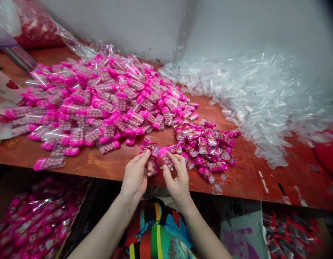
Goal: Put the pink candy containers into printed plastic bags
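Observation:
Between the thumb and fingers of my right hand (pixel 177 176) is a small clear candy container (pixel 165 157) with a pink cap, full of pink balls. My left hand (pixel 137 175) pinches a printed pink wrapper sleeve (pixel 150 146) just left of it. Both hands are close together above the table's front edge. A big heap of capped candy containers (pixel 107 104) lies ahead and to the left. Right of my right hand is a smaller pile of pink wrapped containers (pixel 206 144).
Clear empty plastic tubes (pixel 241 90) are heaped at the right against the wall (pixel 222 28). Below the red-brown table (pixel 244 176), a box of pink wrapped packs (pixel 34 216) stands at left, another of red-capped containers (pixel 290 230) at right. A red round object (pixel 329 154) sits at the right edge.

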`<state>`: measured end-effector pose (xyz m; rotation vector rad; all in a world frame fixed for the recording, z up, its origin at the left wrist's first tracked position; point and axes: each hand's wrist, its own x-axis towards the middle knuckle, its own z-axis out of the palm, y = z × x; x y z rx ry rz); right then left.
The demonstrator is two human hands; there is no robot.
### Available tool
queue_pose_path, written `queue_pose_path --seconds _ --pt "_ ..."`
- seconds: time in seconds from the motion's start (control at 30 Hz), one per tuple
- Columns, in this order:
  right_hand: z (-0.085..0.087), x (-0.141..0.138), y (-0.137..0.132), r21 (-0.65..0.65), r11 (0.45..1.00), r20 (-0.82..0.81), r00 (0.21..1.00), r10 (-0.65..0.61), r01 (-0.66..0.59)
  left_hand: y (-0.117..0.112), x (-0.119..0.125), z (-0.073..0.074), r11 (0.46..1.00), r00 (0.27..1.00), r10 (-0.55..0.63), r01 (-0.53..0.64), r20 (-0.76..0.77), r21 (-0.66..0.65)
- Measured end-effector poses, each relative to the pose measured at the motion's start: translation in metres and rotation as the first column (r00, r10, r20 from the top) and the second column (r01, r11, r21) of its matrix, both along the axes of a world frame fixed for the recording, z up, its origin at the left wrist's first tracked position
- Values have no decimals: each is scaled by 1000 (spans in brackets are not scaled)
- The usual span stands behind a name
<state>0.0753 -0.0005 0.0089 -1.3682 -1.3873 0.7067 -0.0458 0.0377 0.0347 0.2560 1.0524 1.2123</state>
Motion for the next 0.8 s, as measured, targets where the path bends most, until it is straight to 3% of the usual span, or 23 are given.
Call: queue_pose_path --seconds 0.17,0.37,0.57,0.7,0.8 --pt "-5 -9 -8 166 984 187 982 38 -70 -4 2 -2 999 998 15 -13 -64 29" --pt "-15 -10 -10 143 982 136 985 106 -126 -7 -2 -1 998 997 0 5 -80 59" --pt "-12 -8 -12 106 983 51 988 146 -150 -5 -7 0 975 975 -219 217 31 45" --pt "-6 -12 -18 -42 980 -221 958 183 -197 -6 -7 3 946 940 -325 322 102 47" --pt "-1 -13 -19 -195 952 -555 827 91 -236 -9 -9 6 924 920 -383 379 88 54"
